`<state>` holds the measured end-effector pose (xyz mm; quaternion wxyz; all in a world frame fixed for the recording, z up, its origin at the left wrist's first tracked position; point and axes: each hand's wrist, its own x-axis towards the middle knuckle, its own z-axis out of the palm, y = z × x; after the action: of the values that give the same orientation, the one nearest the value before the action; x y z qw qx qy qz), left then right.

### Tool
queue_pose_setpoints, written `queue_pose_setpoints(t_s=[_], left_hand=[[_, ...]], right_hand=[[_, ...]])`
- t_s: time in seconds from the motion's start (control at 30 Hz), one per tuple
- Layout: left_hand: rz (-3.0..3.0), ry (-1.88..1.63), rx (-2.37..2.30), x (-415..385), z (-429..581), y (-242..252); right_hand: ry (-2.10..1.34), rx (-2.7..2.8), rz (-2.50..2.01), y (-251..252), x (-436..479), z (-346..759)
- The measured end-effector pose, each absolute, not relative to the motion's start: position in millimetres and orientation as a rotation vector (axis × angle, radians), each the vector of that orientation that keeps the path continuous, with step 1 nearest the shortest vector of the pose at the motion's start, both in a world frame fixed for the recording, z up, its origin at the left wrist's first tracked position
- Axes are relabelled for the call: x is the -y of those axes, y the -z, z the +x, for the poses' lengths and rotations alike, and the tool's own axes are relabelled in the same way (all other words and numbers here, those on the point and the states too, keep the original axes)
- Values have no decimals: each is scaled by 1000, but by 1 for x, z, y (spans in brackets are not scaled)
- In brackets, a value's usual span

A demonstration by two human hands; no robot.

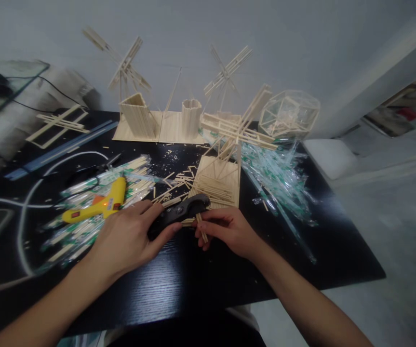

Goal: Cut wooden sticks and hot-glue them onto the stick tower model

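My left hand (131, 236) is closed around a black hand cutter (179, 210) just above the table's near half. Between the fingers and thumb of my right hand (229, 230) are short wooden sticks (202, 229), their upper ends at the cutter's jaw. Whether the blade touches the sticks I cannot tell. Behind the cutter, a loose pile of thin sticks (215, 189) lies on a flat wooden base (234, 171). Cut stick pieces (184, 178) are scattered to its left.
Left of my hands, a yellow glue gun (108, 202) rests on wrapped chopsticks (135, 168). Stick windmill models (236, 130) stand behind, with a stick polyhedron (289, 113) at the back right. Plastic wrappers (280, 173) cover the table's right side. A white cable (21, 226) loops at left.
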<state>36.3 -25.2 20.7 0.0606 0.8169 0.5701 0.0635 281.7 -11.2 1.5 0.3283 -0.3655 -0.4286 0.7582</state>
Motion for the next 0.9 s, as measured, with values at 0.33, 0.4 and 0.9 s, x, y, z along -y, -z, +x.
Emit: queue_pose_setpoints(t_s=[0.33, 0.4, 0.9], left_hand=[[2530, -240, -1679, 23, 35, -19], [2531, -260, -1681, 24, 36, -18], [2544, -357, -1615, 24, 34, -17]], right_hand=[[-2014, 1122, -930, -7, 10, 283], [-2032, 1121, -912, -7, 10, 284], [-2115, 1120, -845, -7, 9, 286]])
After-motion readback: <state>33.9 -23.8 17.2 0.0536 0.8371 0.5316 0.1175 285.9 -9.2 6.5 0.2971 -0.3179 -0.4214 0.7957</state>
